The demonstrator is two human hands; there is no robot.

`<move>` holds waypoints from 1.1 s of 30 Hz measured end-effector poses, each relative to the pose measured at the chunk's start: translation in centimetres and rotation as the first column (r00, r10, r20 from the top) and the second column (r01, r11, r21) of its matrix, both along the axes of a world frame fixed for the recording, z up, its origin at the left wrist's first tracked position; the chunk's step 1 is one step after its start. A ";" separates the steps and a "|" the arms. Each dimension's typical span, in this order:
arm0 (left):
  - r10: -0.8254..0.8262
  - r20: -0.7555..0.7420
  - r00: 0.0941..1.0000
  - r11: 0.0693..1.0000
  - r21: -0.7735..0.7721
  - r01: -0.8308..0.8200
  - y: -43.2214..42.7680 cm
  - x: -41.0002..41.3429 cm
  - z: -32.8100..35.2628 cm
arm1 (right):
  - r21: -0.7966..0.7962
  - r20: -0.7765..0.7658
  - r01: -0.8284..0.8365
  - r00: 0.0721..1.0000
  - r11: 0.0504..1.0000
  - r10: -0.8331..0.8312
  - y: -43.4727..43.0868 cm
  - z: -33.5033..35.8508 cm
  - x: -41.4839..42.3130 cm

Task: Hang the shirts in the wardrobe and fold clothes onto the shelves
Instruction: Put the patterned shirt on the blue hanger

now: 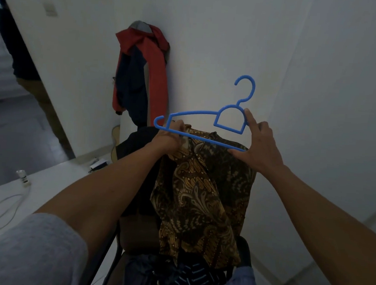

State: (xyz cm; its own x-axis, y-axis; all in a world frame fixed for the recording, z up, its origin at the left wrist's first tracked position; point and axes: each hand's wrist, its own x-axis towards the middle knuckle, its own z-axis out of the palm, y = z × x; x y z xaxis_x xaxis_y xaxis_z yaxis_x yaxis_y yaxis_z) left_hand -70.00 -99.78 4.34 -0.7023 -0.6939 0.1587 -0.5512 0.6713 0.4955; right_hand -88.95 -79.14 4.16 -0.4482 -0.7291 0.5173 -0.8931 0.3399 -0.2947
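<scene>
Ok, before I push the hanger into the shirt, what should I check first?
1. Grip of the right hand on the blue hanger: ok.
2. Grip of the left hand on the collar of the batik shirt: ok.
3. Hanger's left end inside the shirt: not ok, it is bare.
4. Hanger's right end inside the shoulder: cannot tell, the hand hides it.
5. The hook free of cloth: ok.

A brown-and-gold batik shirt (201, 187) hangs limp, collar uppermost, its hem reaching a heap of dark and striped clothes (195, 278) below. A blue plastic hanger (193, 114), hook up and tilted down to the right, crosses the collar.
</scene>
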 end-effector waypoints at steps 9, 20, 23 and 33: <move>0.167 0.252 0.953 0.941 -0.328 -0.078 0.7 1.7 2.0 | 0.000 -0.002 0.031 1.000 1.000 -0.031 0.7 1.1 0.2; -0.144 0.353 0.925 0.988 -0.005 0.156 1.0 3.6 1.9 | 0.027 0.005 0.049 0.999 0.998 -0.049 1.0 1.1 1.5; -0.129 0.218 0.968 0.992 0.016 0.129 0.9 4.3 1.3 | 0.044 -0.011 0.061 0.998 0.997 -0.061 1.6 1.1 1.8; -0.111 -0.038 0.993 0.968 -0.231 0.100 1.0 6.8 7.9 | 0.103 -0.106 0.282 0.957 0.954 -0.271 5.4 4.1 1.3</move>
